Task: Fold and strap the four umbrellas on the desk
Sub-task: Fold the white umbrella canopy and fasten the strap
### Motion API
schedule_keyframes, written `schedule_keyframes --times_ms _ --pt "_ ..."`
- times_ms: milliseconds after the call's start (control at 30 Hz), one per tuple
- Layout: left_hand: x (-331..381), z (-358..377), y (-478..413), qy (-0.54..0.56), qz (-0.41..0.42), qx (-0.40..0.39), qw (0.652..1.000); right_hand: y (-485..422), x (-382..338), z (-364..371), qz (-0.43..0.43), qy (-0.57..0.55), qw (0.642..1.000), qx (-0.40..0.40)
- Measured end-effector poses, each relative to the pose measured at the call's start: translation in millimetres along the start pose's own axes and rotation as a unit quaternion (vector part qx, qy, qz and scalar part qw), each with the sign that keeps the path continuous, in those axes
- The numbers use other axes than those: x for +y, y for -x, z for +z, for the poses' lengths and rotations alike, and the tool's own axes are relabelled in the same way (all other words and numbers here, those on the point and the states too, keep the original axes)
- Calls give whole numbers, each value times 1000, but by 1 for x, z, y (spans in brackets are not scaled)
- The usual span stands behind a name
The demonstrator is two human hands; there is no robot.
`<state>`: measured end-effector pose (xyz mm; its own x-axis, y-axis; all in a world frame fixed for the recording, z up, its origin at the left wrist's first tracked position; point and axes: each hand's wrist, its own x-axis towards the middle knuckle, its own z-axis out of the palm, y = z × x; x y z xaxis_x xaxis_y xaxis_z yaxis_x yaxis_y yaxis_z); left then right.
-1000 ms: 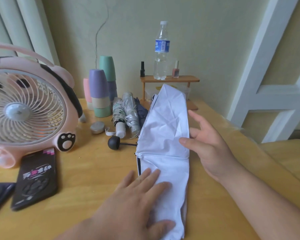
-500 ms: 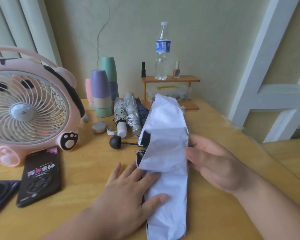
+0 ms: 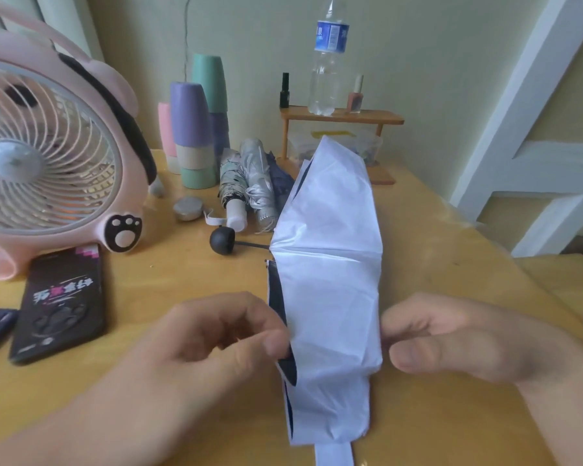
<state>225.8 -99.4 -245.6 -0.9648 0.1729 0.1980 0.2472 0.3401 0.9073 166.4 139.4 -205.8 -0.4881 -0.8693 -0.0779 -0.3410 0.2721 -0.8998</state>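
Note:
A white umbrella (image 3: pixel 330 264) with a dark lining lies lengthwise down the middle of the wooden desk (image 3: pixel 182 284), its canopy flattened into a long panel. Its strap (image 3: pixel 334 454) sticks out at the near end, and its black round handle (image 3: pixel 222 240) pokes out to the left. My left hand (image 3: pixel 223 338) pinches the canopy's left edge between thumb and fingers. My right hand (image 3: pixel 451 338) pinches the right edge at the same height. Behind lie a folded patterned umbrella (image 3: pixel 231 186), a silver umbrella (image 3: pixel 258 176) and a dark blue umbrella (image 3: pixel 281 179).
A pink fan (image 3: pixel 48 149) stands at the left with a black phone (image 3: pixel 61 304) in front of it. Stacked cups (image 3: pixel 196 129) and a small round tin (image 3: pixel 187 208) sit behind. A wooden shelf (image 3: pixel 340 117) at the back carries a water bottle (image 3: pixel 327 62) and nail polish bottles.
Both hands have moved from lying on and beside the canopy to pinching its two side edges near me. The canopy lies spread flatter, and the view has moved closer.

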Motion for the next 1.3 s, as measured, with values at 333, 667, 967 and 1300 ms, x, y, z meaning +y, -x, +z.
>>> schedule_keyframes --times_ms 333,667,967,1300 --pt "-1 32 5 30 -168 -31 985 11 34 -29 62 109 992 -27" --pt "-5 36 8 -78 -161 -24 984 -7 48 -24 154 30 971 178" --pt "4 35 9 -125 -154 -73 977 -5 38 -12 158 -62 985 22" --pt "-16 38 11 -311 -29 -99 945 -4 40 -13 219 38 973 -55"
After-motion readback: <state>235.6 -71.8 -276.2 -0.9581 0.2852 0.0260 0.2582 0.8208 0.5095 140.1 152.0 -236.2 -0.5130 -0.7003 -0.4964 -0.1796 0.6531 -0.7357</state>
